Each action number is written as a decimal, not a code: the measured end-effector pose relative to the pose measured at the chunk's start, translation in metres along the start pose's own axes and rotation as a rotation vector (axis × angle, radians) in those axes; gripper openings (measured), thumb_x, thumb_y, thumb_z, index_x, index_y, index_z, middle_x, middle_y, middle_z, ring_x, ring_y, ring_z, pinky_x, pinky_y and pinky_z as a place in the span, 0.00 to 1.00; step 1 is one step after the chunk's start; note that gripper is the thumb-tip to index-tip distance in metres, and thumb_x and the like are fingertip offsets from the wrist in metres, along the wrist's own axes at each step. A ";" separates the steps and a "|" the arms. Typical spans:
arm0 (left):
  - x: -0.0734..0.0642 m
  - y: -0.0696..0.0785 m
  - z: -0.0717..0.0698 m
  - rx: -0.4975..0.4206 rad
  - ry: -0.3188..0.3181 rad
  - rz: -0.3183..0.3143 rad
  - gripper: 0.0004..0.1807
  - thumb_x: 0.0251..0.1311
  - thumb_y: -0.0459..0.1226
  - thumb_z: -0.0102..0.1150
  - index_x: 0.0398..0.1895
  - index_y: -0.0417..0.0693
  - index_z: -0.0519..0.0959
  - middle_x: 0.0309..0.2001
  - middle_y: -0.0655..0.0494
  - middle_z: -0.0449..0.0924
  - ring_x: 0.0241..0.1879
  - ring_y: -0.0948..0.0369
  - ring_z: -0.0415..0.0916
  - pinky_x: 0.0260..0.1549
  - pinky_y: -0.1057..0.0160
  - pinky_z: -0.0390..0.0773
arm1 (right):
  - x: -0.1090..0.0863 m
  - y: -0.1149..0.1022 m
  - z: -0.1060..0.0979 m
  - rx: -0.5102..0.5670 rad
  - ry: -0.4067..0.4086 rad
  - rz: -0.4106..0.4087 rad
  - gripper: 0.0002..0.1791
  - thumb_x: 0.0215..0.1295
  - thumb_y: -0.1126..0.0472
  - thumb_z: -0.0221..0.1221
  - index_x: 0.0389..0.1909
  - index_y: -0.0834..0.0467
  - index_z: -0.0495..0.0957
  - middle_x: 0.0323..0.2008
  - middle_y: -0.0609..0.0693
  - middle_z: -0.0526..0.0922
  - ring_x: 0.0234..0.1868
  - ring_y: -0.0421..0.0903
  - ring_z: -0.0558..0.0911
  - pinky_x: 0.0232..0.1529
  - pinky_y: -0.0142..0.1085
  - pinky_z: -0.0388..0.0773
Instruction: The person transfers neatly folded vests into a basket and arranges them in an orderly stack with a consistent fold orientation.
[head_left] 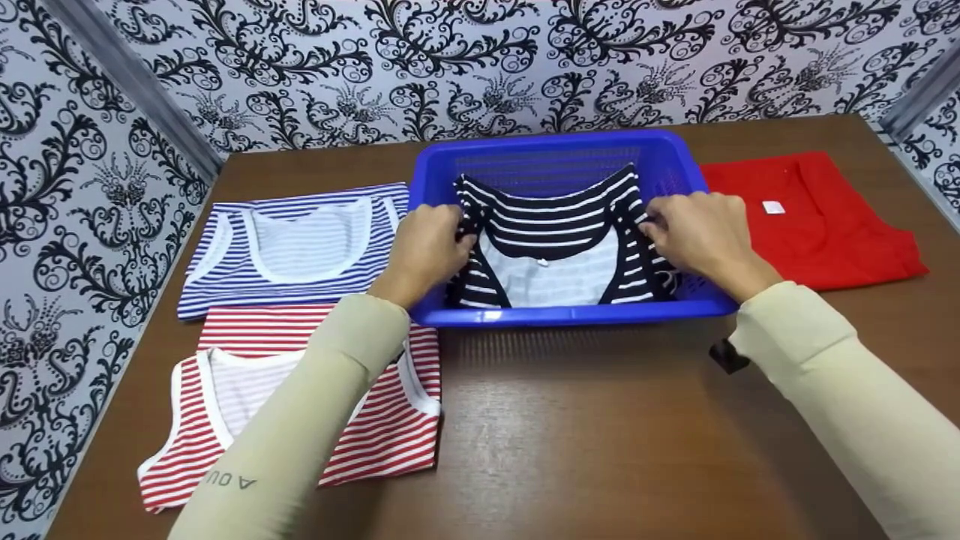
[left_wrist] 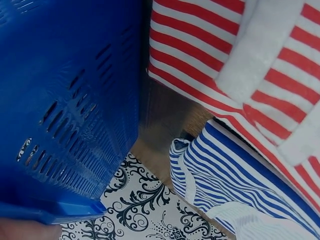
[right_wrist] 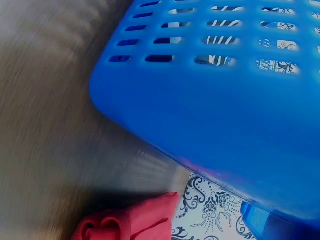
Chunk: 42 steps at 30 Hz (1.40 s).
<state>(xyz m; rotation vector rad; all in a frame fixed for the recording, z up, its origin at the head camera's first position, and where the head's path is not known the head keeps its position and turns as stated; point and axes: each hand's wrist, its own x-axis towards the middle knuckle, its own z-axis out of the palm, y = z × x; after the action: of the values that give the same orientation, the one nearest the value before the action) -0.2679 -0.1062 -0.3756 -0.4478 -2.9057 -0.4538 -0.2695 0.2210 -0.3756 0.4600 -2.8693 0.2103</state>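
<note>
A black-and-white striped tank top point(head_left: 551, 225) with a pale lining at the neckline lies inside a blue plastic basket point(head_left: 570, 315). My left hand point(head_left: 427, 244) reaches over the basket's left rim, fingers curled, and pinches the top's left edge. At the opposite side my right hand point(head_left: 697, 232) pinches the right edge of the same top. The fingertips are partly hidden against the dark cloth. In the left wrist view, only a bit of my finger shows beside the basket's rim; the right wrist view shows the basket's outer wall point(right_wrist: 200, 110) but no hand.
Left of the basket lies a folded blue-and-white striped top point(head_left: 300, 289), with a red-and-white striped top point(head_left: 386, 442) nearer me. A folded red garment point(head_left: 847, 232) with a white label lies at right. Patterned wallpaper point(head_left: 480, 75) stands behind the brown table point(head_left: 570, 442).
</note>
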 end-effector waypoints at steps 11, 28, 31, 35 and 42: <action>0.000 -0.003 0.001 -0.047 0.032 0.012 0.09 0.58 0.36 0.63 0.35 0.37 0.84 0.34 0.41 0.86 0.38 0.41 0.83 0.40 0.44 0.81 | 0.000 0.000 0.000 0.011 -0.008 0.010 0.11 0.64 0.57 0.61 0.40 0.59 0.86 0.20 0.58 0.81 0.23 0.60 0.77 0.22 0.51 0.70; 0.002 -0.002 -0.007 -0.291 -0.015 -0.028 0.09 0.61 0.34 0.59 0.37 0.38 0.86 0.34 0.46 0.87 0.38 0.52 0.84 0.42 0.55 0.81 | 0.000 0.000 -0.006 0.106 -0.038 0.063 0.13 0.67 0.57 0.57 0.44 0.58 0.86 0.29 0.57 0.85 0.29 0.62 0.79 0.29 0.54 0.71; 0.001 0.002 -0.011 -0.364 -0.043 -0.048 0.09 0.62 0.34 0.58 0.39 0.39 0.85 0.35 0.47 0.87 0.37 0.55 0.84 0.42 0.58 0.81 | -0.001 0.000 -0.009 0.149 -0.040 0.081 0.13 0.67 0.57 0.57 0.44 0.57 0.86 0.32 0.57 0.86 0.33 0.62 0.80 0.33 0.56 0.72; -0.002 0.009 -0.017 -0.437 -0.073 -0.077 0.10 0.64 0.35 0.58 0.43 0.39 0.85 0.36 0.49 0.87 0.36 0.57 0.83 0.42 0.61 0.81 | -0.001 0.001 -0.013 0.203 -0.071 0.092 0.14 0.68 0.57 0.56 0.46 0.58 0.85 0.36 0.58 0.87 0.36 0.61 0.81 0.37 0.57 0.72; -0.010 0.035 -0.029 -0.572 -0.096 -0.067 0.09 0.67 0.36 0.58 0.45 0.43 0.84 0.37 0.51 0.87 0.33 0.60 0.84 0.38 0.64 0.82 | -0.001 0.005 -0.020 0.304 -0.089 0.084 0.13 0.68 0.59 0.57 0.47 0.61 0.84 0.39 0.61 0.87 0.40 0.61 0.82 0.41 0.57 0.74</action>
<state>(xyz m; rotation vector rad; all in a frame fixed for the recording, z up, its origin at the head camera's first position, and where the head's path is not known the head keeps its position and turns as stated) -0.2439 -0.0863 -0.3408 -0.4513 -2.8464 -1.3171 -0.2659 0.2293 -0.3569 0.4100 -2.9560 0.6628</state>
